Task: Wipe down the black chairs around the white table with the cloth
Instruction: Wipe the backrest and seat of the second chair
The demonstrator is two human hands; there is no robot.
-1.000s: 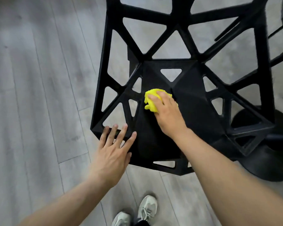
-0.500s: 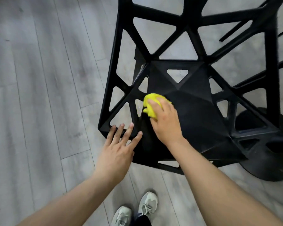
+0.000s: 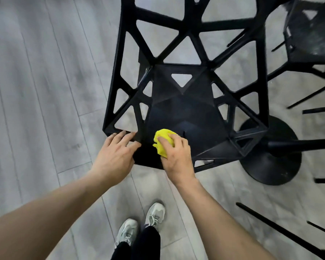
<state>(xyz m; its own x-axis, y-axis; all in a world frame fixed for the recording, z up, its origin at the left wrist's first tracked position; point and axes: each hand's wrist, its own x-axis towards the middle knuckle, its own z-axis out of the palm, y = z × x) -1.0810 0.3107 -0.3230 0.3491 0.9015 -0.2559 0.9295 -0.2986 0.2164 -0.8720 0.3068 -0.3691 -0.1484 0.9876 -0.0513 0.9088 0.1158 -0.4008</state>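
A black chair (image 3: 188,109) with a lattice of triangular openings stands in front of me, seen from above. My right hand (image 3: 174,154) presses a bunched yellow cloth (image 3: 162,140) onto the near part of the seat. My left hand (image 3: 114,156) rests with fingers spread on the seat's near left corner, holding nothing. Part of the cloth is hidden under my fingers.
A second black chair (image 3: 311,34) stands at the top right. A round black table base (image 3: 274,152) sits on the floor right of the chair, and thin black legs (image 3: 281,229) cross the lower right. Grey plank floor lies to the left. My shoes (image 3: 141,228) are below.
My right hand has drawn the cloth from the middle of the seat towards its near edge. The left hand stays on the near left corner. The view has shifted.
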